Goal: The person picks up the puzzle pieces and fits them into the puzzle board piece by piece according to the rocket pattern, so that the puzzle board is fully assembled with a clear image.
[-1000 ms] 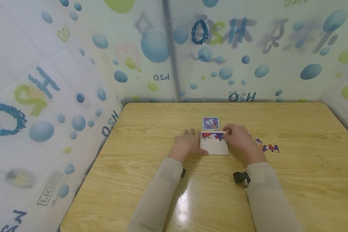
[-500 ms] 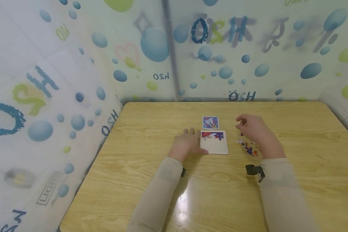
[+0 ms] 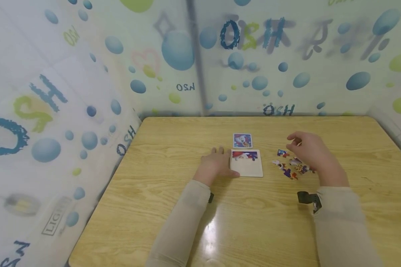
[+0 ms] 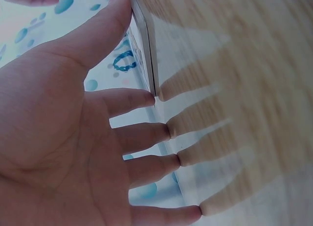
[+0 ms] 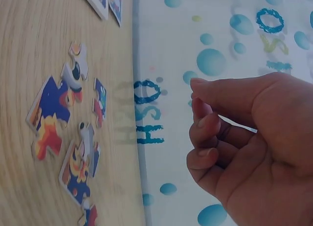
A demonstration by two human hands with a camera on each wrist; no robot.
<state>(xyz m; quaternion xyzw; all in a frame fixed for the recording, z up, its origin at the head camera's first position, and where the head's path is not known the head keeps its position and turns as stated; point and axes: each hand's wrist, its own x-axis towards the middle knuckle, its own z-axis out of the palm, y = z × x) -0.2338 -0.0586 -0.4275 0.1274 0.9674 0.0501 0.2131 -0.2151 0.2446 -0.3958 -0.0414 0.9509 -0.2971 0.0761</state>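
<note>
My left hand (image 3: pixel 215 164) rests flat on the table beside a white puzzle tray (image 3: pixel 248 168), its fingers spread. In the left wrist view the thumb and index finger touch the edge of the tray (image 4: pixel 145 45). A strip of joined picture pieces (image 3: pixel 244 155) lies along the tray's far side. My right hand (image 3: pixel 314 150) hovers above the loose jigsaw pieces to the right. Its fingers are curled in the right wrist view, thumb tip against the index finger, and nothing shows between them. One blue and red jigsaw piece (image 3: pixel 282 152) lies apart from the other jigsaw pieces (image 5: pixel 51 101).
Just beyond the tray lies a small square picture card (image 3: pixel 243 140) of a white cartoon figure. All of it rests on a wooden table (image 3: pixel 173 148) with rounded corners. Patterned curtains (image 3: pixel 270 74) hang behind and to the left.
My right hand has left the tray's right edge and moved right over the loose pieces, which are now more exposed. My left hand has stayed at the tray.
</note>
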